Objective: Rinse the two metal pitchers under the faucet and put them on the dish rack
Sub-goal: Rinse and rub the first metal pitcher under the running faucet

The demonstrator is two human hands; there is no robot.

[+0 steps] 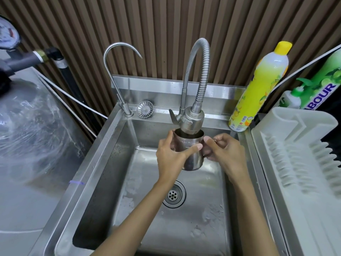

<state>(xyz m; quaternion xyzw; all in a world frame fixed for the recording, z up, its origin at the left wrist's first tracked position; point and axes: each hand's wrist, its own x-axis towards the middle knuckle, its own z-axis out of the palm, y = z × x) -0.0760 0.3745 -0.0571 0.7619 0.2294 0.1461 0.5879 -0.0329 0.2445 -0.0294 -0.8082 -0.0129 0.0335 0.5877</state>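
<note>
Gripping a smooth cylindrical steel pitcher (pixel 191 157) under the ribbed faucet (pixel 192 119), the left hand (pixel 170 157) curls round its body while the right hand (pixel 225 150) pinches its handle, above the sink (pixel 103 163).

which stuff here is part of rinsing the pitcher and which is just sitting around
In the job: metal pitcher, left hand, right hand, flexible faucet, sink, dish rack.
Just lying about: yellow soap bottle, thin curved tap, sink strainer, green refill pack.

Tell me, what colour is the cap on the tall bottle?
Bright yellow cap, seen best in the head view.
</note>
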